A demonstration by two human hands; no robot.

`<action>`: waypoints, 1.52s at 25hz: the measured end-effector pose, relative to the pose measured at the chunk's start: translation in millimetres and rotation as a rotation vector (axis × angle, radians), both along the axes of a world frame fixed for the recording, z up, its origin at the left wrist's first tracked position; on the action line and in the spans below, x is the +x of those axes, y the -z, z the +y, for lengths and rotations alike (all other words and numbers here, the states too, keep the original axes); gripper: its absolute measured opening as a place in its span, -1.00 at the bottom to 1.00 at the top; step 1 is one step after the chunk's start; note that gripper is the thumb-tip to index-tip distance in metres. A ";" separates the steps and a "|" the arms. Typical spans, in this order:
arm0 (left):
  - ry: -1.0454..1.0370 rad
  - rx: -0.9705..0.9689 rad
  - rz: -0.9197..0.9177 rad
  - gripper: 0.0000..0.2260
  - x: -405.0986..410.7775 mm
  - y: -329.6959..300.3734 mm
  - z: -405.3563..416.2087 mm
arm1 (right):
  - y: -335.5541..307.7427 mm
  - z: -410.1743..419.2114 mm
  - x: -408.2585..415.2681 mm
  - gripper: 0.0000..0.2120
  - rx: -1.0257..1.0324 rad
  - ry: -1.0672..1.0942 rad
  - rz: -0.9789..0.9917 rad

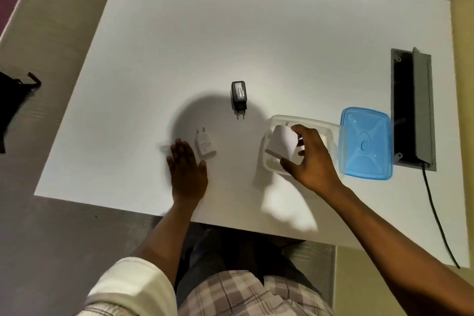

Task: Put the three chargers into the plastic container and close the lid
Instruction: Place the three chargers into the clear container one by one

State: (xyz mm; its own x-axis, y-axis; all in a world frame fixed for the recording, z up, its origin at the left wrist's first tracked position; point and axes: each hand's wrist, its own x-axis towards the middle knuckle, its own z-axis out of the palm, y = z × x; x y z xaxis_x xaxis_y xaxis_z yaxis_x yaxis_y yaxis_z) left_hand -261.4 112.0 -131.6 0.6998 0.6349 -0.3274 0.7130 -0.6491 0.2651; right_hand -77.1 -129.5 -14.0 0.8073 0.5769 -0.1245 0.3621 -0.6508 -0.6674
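Observation:
My right hand (310,155) is shut on a large white charger (282,142) and holds it over the clear plastic container (302,120), prongs pointing away from me. The container's blue lid (365,142) lies just right of it, overlapping its right rim. A small white charger (204,144) lies on the white table, with my left hand (186,167) flat on the table beside it, fingers together, holding nothing. A black charger (239,96) lies farther back in the middle, prongs toward me.
The white table (230,33) has an open cable hatch (410,108) at the right with a black cable (436,213) running toward me. A dark object (12,102) lies on the floor at the left.

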 end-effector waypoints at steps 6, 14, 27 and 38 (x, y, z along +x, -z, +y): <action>-0.006 -0.004 -0.032 -0.36 -10.4 7.8 10.0 | 30.3 -20.0 21.3 -0.22 -0.107 -0.045 0.008; -0.020 0.031 -0.133 -0.36 -17.7 18.6 12.4 | 61.3 -6.6 32.6 -0.21 -0.176 -0.116 0.108; -0.002 0.071 -0.118 -0.32 -17.5 18.3 22.6 | 67.4 12.2 40.6 -0.21 -0.281 -0.235 0.079; 0.012 0.074 -0.161 -0.34 -19.8 21.2 14.0 | -0.7 19.4 -7.2 -0.42 -0.047 -0.130 -0.001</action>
State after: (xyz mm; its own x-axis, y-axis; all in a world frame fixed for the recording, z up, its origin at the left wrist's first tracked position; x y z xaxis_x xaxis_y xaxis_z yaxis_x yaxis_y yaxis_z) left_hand -281.2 126.1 -152.8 0.7472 0.6443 -0.1631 0.6571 -0.6794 0.3266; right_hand -84.2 -110.1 -13.3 0.7262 0.6703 -0.1529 0.4464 -0.6289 -0.6365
